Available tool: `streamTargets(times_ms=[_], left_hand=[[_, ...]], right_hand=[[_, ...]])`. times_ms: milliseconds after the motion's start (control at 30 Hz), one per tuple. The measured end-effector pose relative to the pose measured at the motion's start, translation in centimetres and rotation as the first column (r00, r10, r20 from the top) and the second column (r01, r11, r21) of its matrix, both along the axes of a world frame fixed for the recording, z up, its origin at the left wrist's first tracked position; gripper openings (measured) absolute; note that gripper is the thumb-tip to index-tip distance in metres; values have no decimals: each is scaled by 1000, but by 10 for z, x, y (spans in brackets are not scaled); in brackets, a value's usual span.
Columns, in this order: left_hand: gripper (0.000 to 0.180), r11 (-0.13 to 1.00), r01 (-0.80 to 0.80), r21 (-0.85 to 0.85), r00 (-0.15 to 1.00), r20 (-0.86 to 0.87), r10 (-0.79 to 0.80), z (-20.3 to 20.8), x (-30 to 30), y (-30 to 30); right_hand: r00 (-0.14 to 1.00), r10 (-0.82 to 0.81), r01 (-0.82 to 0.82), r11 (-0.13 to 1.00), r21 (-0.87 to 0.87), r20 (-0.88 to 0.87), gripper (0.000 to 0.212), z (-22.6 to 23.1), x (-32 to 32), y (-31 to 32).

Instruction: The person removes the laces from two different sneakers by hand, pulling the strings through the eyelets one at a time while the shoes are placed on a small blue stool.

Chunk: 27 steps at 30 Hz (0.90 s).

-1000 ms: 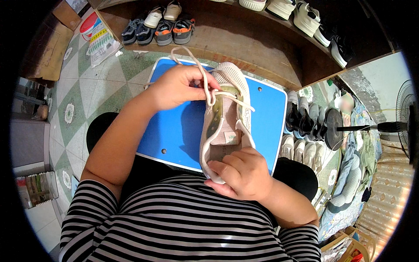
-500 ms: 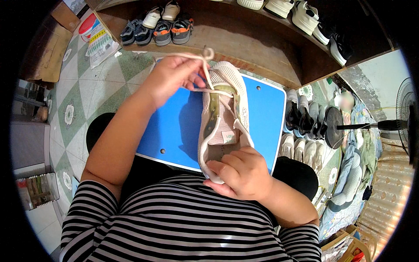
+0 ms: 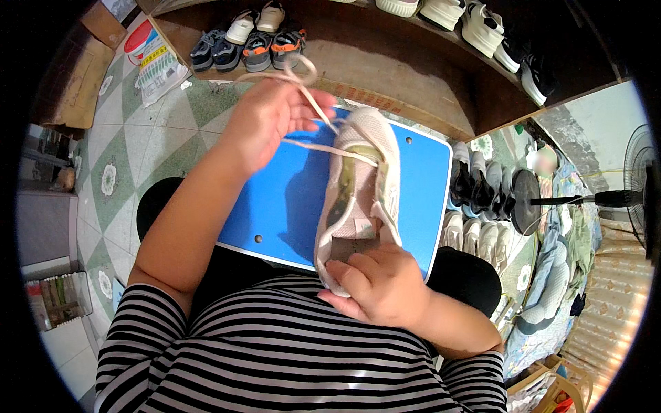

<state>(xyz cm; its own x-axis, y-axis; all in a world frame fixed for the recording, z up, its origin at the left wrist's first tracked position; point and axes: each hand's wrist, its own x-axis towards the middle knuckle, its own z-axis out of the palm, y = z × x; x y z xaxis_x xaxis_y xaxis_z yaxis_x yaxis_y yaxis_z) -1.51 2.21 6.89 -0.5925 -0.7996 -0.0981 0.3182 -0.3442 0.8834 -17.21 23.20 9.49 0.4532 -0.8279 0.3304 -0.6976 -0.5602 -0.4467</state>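
Note:
A pale beige sneaker (image 3: pixel 380 138) with a mesh toe and olive-green lining is held over a blue board, its toe away from me. My right hand (image 3: pixel 379 286) grips the heel collar, thumb outside and fingers reaching into the opening. The tongue lies inside the shoe and carries a small pale label. My left hand (image 3: pixel 279 120) is left of the toe with the cream shoelace (image 3: pixel 311 102) in its curled, slightly blurred fingers. The lace loops above the hand, and strands run from the hand to the eyelets near the toe.
Under the shoe is the blue board (image 3: pixel 275 213) with a white edge. A wooden shelf (image 3: pixel 413 89) with several shoes stands beyond it. More shoes (image 3: pixel 482 179) line the floor at right, near a black fan (image 3: pixel 637 196). A red-and-white bucket (image 3: pixel 141 41) is at far left.
The shoe has shifted slightly toward me and to the right with my right hand. My left hand's fingers have loosened and spread somewhat, and the lace loop has swung up and left.

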Motion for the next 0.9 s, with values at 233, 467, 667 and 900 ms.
streamTargets(times_ms=[233,467,667,900], left_hand=[[24,989,21,148,996,-91,-8,-5,9,6],[13,943,192,273,974,-172,-148,19,-14,56],[48,866,413,282,899,-279,-338,3,-15,68],[52,874,439,210,877,-313,-365,1,-15,75]], right_hand=[[976,-5,32,993,-118,217,32,18,-16,-4],[573,-654,518,756,401,494,13,-24,-64,-51],[677,-631,436,758,485,378,13,-30,-70,-52],[137,-725,51,686,726,675,19,-20,-77,-53]])
